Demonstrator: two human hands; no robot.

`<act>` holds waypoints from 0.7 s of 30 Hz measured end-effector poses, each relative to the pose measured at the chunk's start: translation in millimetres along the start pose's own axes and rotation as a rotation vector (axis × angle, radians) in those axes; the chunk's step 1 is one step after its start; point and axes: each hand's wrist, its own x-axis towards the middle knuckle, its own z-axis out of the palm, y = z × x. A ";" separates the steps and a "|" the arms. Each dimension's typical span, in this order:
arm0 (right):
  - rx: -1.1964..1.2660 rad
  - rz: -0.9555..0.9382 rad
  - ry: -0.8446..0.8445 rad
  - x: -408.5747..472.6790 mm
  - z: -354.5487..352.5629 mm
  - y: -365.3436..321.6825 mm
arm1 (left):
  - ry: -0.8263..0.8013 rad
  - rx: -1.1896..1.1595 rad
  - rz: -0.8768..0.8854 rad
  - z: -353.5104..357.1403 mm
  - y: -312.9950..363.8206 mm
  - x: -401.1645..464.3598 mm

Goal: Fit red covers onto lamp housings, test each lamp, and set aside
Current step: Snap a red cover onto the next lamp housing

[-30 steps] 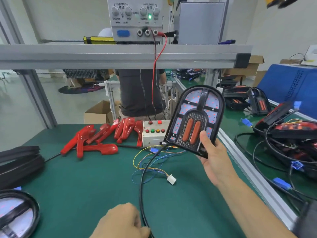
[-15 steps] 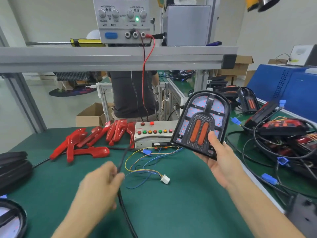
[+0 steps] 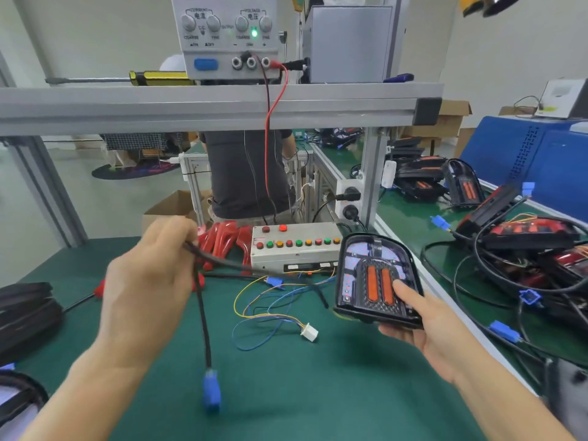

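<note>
- Since the earlier frames, the left hand [image 3: 149,281] has lifted the black cable [image 3: 201,308] off the counter [image 3: 286,393], so its blue plug [image 3: 211,389] now dangles in the air below the fist; the lamp housing [image 3: 377,280] has dropped from an upright pose to a tilted one just above the counter's right edge.
- Left hand: fingers curled round the cable, gripping it at a bend, one run hanging down to the plug, the other trailing right toward the housing.
- Right hand [image 3: 426,329]: grips the housing at its near, flat end, thumb on the face beside the orange strips, fingers underneath.
- Handling, as a judgement: the housing looks like a light, rigid plastic shell with a glossy rim, so it may slip; holding it by the edges spares the face. The cable is limp and swings freely, so the plug is best taken by its own body rather than steered by the cord.
- Places: housing sits right of the test box [image 3: 294,246], which stands toward the counter's far edge; the red covers [image 3: 222,241] lie left of that box, partly hidden behind the left hand.
- Loose coloured wires with a white connector [image 3: 309,331] lie mid-counter between the hands.
- Plug and housing are well apart; no cover appears fitted on this housing yet.
</note>
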 end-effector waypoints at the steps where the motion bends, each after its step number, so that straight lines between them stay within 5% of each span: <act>1: -0.021 0.020 0.001 -0.5 -3.4 0.8 | 0.034 -0.013 0.045 -1.0 -6.8 -1.4; 5: -0.114 0.048 0.017 2.5 -10.6 0.0 | -0.002 -0.006 0.107 3.5 -22.8 -12.6; 15: -0.175 0.119 0.094 9.4 -13.4 9.8 | -0.533 -0.021 0.083 -8.1 -46.2 -81.9; 21: -0.204 0.120 0.093 7.8 -10.2 10.6 | -0.853 0.099 -0.145 -5.7 -80.7 -93.9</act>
